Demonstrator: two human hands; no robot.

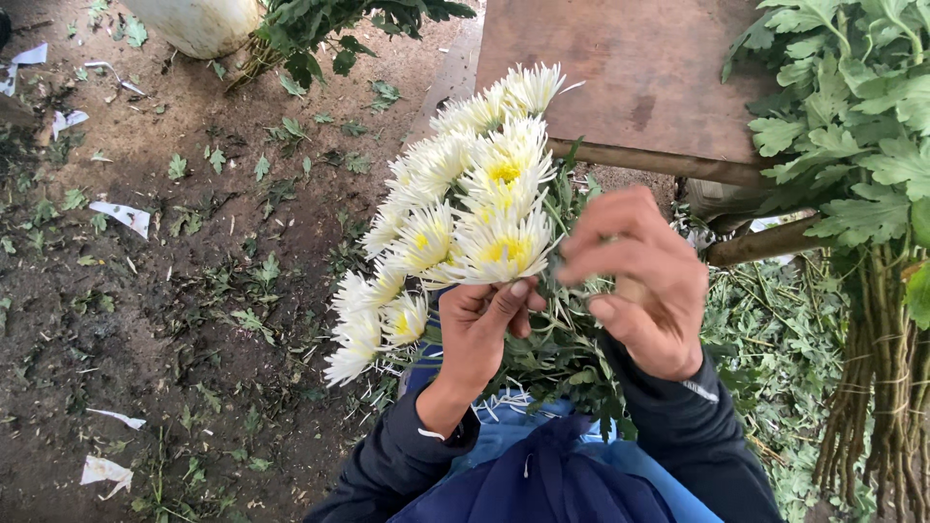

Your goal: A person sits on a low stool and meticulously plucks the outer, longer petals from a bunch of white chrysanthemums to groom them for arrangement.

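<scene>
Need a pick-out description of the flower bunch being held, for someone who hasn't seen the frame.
Start at the brown wooden table at top. Just below it, the left hand and right hand grip a bunch of white flowers. Only these show open white, yellow-centred blooms; nearby bundles are all green.

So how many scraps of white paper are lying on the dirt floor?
About 6 paper scraps: top left corner, just below it, near the white container, mid-left, and two lower left. Leaves may hide more.
</scene>
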